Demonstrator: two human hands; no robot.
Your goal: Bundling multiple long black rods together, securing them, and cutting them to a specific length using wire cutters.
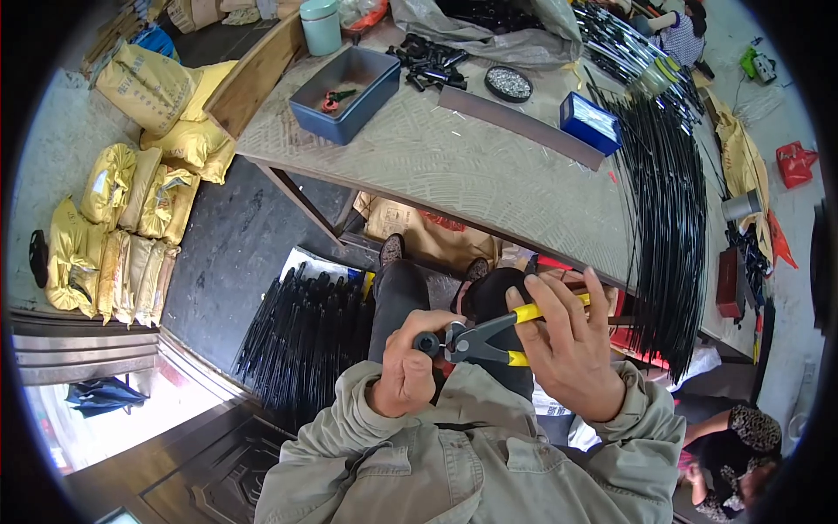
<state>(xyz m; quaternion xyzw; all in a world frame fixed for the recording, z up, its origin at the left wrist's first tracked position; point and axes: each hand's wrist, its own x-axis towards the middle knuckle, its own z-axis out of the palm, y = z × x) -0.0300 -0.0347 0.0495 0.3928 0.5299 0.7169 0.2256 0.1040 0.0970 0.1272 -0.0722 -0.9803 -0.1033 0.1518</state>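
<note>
Left hand (406,375): fingers clamped round the black piece, round end tipped up at the camera; looks like it acts as the vice, leaving the 3 o'clock side free.
Black piece (426,343): over the lap, 9 o'clock from the pincer head, just beside it.
Small metal part (454,330): between black piece and pincers; can't tell if the jaws bite it or only touch.
Pincers (470,342): head to 9, yellow handles to 3, spread apart — likely for leverage across the fixed piece.
Right hand (572,349): fingers loosely round the handles, at 3 o'clock; probably keeps the palm clear of the jaws.

Around, clock centred on pincer head:
Yellow sacks (144,83): stacked at 10, well apart.
Floor rods (301,336): black bundle at 9, beside the left leg; presumably there for left-hand reach.
Blue-grey bin (327,122): on the bench (419,175) at 11, small red item inside.
Round dish (509,85): 12, small shiny bits.
Blue box (589,122): 1 o'clock.
Bench rods (668,218): 2 o'clock, overhanging the front edge — could block a right-hand reach forward.
Co-worker (755,445): 4 o'clock, near the right sleeve; may limit elbow swing.
</note>
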